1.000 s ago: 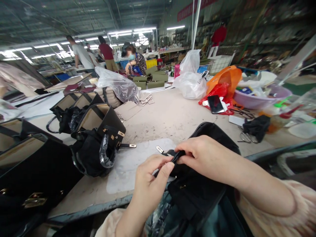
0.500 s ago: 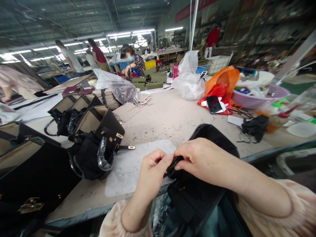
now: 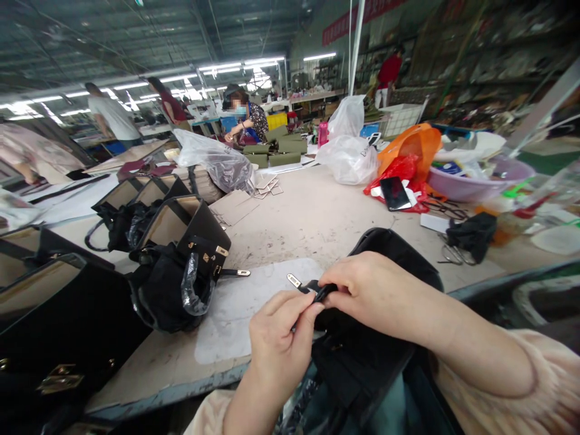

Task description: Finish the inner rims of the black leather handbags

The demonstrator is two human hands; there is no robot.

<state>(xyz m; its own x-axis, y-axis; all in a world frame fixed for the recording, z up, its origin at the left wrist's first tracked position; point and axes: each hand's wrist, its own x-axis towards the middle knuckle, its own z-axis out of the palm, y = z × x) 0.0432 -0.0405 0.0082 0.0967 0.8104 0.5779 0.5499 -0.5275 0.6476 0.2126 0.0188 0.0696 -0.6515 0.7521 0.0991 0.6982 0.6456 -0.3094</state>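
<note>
A black handbag rests at the table's near edge and over my lap, its upper end lying on the table. My left hand pinches a black strap of the bag between thumb and fingers. Past its fingertips the strap's gold metal tip sticks out to the left. My right hand lies over the bag and grips the same black piece with thumb and forefinger, almost touching the left fingertips. The part between the fingers is mostly hidden. A translucent sheet lies flat on the table left of my hands.
Several black handbags with gold fittings stand at left. Beyond lie cardboard pieces and clear plastic bags. At right are a phone, scissors and a purple basin. A masked co-worker sits across.
My left hand has shifted down and left, its grip now lower on the strap. The strap's gold tip has come out into view. My right hand has stayed nearly in place.
</note>
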